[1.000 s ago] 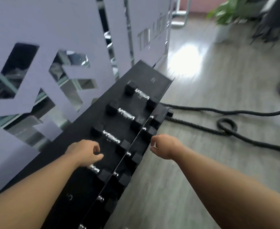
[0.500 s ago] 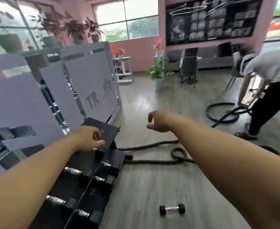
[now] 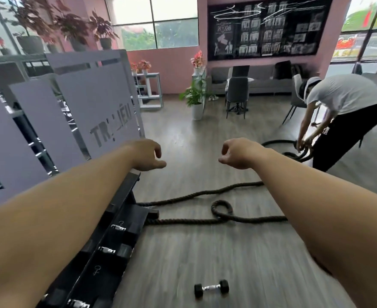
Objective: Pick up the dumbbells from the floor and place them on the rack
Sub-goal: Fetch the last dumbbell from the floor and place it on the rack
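Note:
A small black dumbbell [image 3: 211, 288] with a chrome handle lies on the wood floor near the bottom middle. The black dumbbell rack [image 3: 125, 221] slants along the lower left, with several dumbbells resting on it, partly hidden by my left forearm. My left hand [image 3: 146, 154] hovers above the rack's far end, fingers loosely apart and holding nothing. My right hand [image 3: 238, 153] floats over the floor to the right of it, also empty with curled, parted fingers. Both hands are well above and beyond the floor dumbbell.
A thick black battle rope [image 3: 222, 211] snakes across the floor beyond the dumbbell. A person in a white shirt [image 3: 343, 96] bends over the rope at the right. Grey partition panels [image 3: 98, 107] stand behind the rack. Chairs and a potted plant [image 3: 195, 96] sit farther back.
My view has swung up from the rack to the room. My left hand left the dumbbell on the rack and rose. Both hands now hang open in the air.

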